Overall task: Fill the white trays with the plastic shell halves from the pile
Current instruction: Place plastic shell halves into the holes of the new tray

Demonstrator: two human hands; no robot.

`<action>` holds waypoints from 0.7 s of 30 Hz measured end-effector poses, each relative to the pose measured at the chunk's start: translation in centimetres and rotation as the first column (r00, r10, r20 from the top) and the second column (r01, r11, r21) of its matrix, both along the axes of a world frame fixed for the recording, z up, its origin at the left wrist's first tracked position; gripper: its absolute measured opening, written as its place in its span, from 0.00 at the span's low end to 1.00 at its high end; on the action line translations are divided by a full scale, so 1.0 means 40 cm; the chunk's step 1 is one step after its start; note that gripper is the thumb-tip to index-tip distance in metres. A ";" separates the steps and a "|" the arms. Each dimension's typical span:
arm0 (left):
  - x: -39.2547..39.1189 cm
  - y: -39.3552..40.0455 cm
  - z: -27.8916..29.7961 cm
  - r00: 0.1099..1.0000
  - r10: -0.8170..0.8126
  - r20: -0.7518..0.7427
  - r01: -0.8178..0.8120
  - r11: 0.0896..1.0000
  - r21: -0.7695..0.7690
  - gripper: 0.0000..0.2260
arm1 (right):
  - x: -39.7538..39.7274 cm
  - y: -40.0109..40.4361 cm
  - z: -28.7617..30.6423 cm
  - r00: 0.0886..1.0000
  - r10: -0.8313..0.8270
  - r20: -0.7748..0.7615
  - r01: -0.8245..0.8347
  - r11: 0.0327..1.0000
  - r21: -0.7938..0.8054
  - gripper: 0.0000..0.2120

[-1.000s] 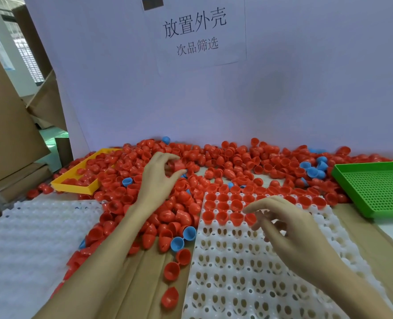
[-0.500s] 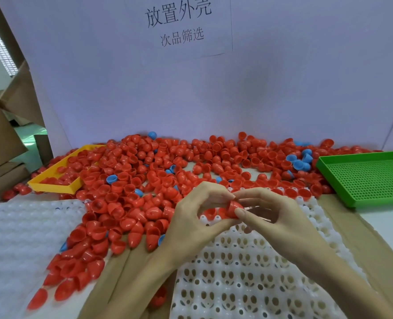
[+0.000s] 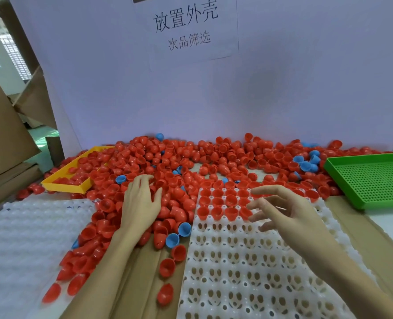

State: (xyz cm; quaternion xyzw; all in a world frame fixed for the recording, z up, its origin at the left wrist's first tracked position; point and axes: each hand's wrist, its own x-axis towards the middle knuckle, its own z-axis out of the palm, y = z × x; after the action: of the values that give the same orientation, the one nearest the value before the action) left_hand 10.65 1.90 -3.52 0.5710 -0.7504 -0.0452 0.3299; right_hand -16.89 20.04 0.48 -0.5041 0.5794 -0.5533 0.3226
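Tray: red shells fill far rows | left hand spread on pile | right hand released

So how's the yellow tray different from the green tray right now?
The yellow tray sits at the left with red shell halves heaped in and over it; the green tray sits at the right and holds none. The green tray's floor is perforated; the yellow tray's is covered. Both are shallow rectangular trays beside the pile.

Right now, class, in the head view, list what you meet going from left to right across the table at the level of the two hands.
Stack of white trays → left hand resting on the pile of red shell halves → white tray with red halves in its far rows → right hand above it → green perforated tray.
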 end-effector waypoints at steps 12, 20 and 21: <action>-0.006 -0.097 -0.026 0.958 -0.068 0.280 0.014 0.982 0.190 0.21 | 0.000 -0.001 -0.007 1.000 0.007 -0.016 -0.006 0.999 0.049 0.09; 0.017 -0.079 -0.034 0.983 -0.163 0.085 0.173 0.976 -0.129 0.16 | -0.008 -0.004 -0.007 1.000 0.006 -0.005 -0.006 0.998 0.055 0.09; 0.020 -0.066 -0.028 0.973 -0.198 0.120 0.217 0.960 -0.175 0.16 | -0.008 -0.004 -0.007 1.000 0.010 -0.006 -0.009 0.998 0.055 0.09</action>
State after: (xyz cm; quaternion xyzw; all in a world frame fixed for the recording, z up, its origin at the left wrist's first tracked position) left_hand 11.45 -0.72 -4.64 0.4571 -0.8228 0.0200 0.3372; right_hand -17.22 19.86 0.20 -0.4994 0.5931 -0.5340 0.3372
